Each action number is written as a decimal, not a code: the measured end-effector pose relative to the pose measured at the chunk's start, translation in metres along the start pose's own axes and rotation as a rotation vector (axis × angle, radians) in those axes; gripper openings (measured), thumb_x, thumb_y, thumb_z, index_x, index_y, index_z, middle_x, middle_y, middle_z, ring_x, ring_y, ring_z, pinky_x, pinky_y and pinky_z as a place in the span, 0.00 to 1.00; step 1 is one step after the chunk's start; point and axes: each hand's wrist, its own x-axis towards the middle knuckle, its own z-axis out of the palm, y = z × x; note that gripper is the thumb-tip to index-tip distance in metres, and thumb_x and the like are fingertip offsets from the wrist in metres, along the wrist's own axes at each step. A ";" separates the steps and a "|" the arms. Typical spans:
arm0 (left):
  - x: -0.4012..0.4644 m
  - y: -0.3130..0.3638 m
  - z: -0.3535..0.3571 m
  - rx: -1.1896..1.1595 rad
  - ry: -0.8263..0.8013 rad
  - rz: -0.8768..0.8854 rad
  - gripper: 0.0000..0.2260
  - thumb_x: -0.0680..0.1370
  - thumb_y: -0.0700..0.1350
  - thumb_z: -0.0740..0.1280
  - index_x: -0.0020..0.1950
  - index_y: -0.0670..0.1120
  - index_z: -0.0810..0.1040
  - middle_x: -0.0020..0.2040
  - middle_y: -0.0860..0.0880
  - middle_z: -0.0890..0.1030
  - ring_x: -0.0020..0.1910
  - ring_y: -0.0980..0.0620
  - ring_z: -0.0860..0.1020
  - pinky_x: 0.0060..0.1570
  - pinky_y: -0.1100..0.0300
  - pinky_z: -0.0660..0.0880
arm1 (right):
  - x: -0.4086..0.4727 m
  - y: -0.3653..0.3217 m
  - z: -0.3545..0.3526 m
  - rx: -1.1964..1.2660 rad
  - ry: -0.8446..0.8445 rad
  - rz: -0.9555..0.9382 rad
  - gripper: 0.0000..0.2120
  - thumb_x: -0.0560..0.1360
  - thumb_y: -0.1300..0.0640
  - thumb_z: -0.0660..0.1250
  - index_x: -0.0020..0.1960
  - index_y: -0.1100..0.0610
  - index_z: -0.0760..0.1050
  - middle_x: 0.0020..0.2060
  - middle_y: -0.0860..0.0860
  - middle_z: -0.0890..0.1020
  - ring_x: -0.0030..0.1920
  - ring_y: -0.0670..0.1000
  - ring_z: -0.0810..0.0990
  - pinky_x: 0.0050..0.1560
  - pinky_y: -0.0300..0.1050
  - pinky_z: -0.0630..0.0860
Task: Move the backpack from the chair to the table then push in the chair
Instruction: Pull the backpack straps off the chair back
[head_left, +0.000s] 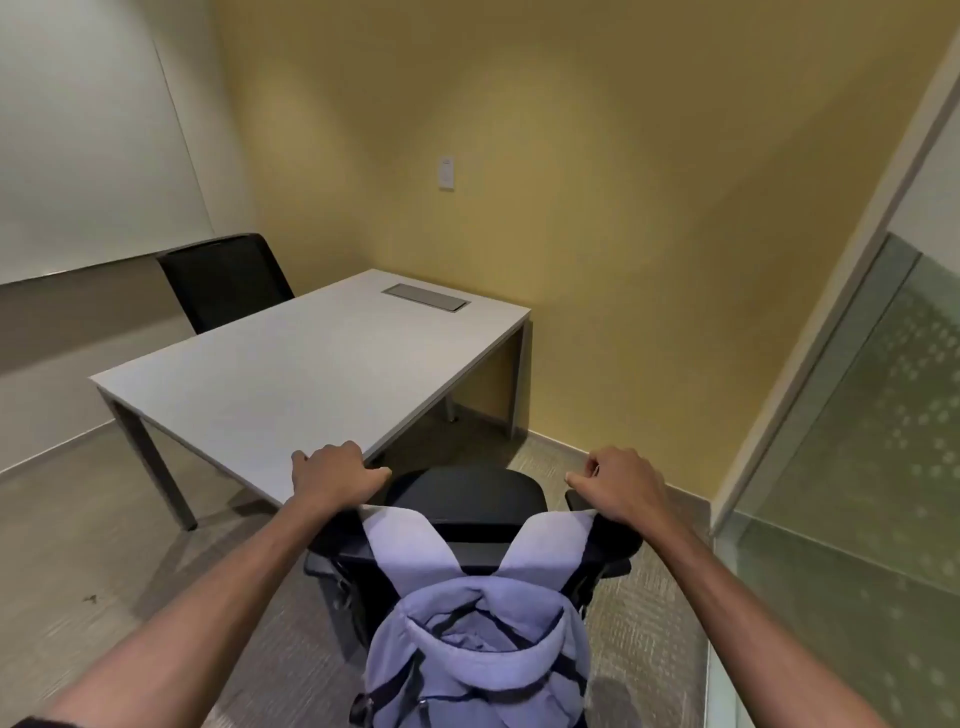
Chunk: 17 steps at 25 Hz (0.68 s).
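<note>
A lavender backpack hangs behind the backrest of a black office chair, its two wide shoulder straps looped over the top corners of the backrest. My left hand is closed over the left strap at the chair's upper left corner. My right hand is closed over the right strap at the upper right corner. The chair stands just off the near corner of the white table, its seat hidden from me by the backrest and the bag.
A second black chair sits tucked at the table's far left side. A metal cable hatch is set into the tabletop near the yellow wall. A frosted glass partition runs close along the right. Carpet lies to the left.
</note>
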 end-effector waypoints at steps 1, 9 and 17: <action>0.001 -0.001 0.001 0.020 -0.055 -0.032 0.18 0.74 0.62 0.63 0.36 0.48 0.72 0.34 0.51 0.75 0.42 0.47 0.76 0.59 0.46 0.63 | -0.001 0.001 0.002 -0.028 -0.025 0.013 0.14 0.68 0.47 0.68 0.30 0.53 0.71 0.30 0.51 0.77 0.35 0.56 0.76 0.36 0.45 0.69; 0.005 -0.004 0.020 -0.014 -0.251 -0.138 0.23 0.68 0.68 0.66 0.48 0.50 0.71 0.52 0.45 0.78 0.55 0.43 0.76 0.63 0.44 0.64 | -0.010 -0.005 0.009 -0.204 -0.049 0.105 0.18 0.67 0.39 0.68 0.36 0.54 0.72 0.38 0.52 0.80 0.41 0.56 0.79 0.35 0.43 0.66; 0.012 -0.010 0.025 0.043 -0.364 -0.217 0.33 0.65 0.70 0.60 0.60 0.51 0.79 0.64 0.44 0.79 0.61 0.41 0.75 0.66 0.44 0.63 | -0.024 -0.015 0.008 -0.132 -0.112 0.161 0.22 0.68 0.36 0.69 0.33 0.55 0.71 0.33 0.50 0.77 0.37 0.55 0.77 0.36 0.43 0.67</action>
